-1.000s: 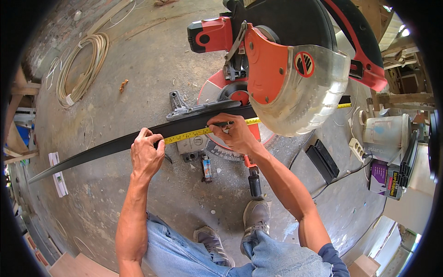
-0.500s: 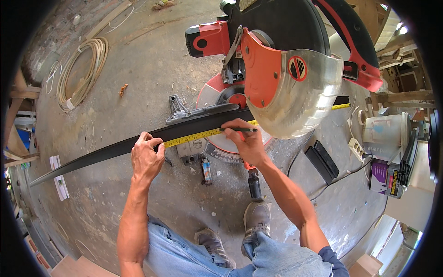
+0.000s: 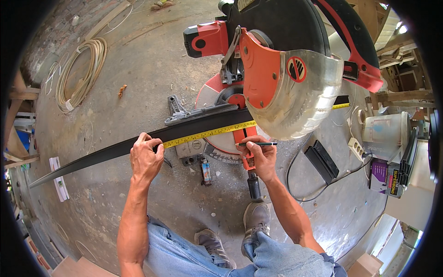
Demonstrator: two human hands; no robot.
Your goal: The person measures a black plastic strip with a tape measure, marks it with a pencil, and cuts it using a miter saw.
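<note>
A long black profile strip [image 3: 108, 153] lies across the base of a red and black miter saw [image 3: 260, 69], running out to the far left. Along its near edge stretches a yellow tape measure [image 3: 203, 134]. My left hand [image 3: 146, 156] is closed at the tape's left end, pressed against the strip; its fingers hide part of what they grip. My right hand [image 3: 261, 159] pinches a dark green pencil [image 3: 265, 143] above the front of the saw base, apart from the tape. The saw's clear guard [image 3: 307, 99] hides part of the strip and tape.
A coiled pale hose or cable [image 3: 83, 76] lies at the far left. Near the saw base is a small lighter-like canister [image 3: 206, 171]. At right are short black profile pieces [image 3: 321, 161], a power strip [image 3: 356, 148], a cord, a bucket [image 3: 384, 131] and a purple box [image 3: 379, 177].
My right hand has drawn back from the tape toward me and slightly right, still with the pencil. My left hand stays in place on the tape and strip.
</note>
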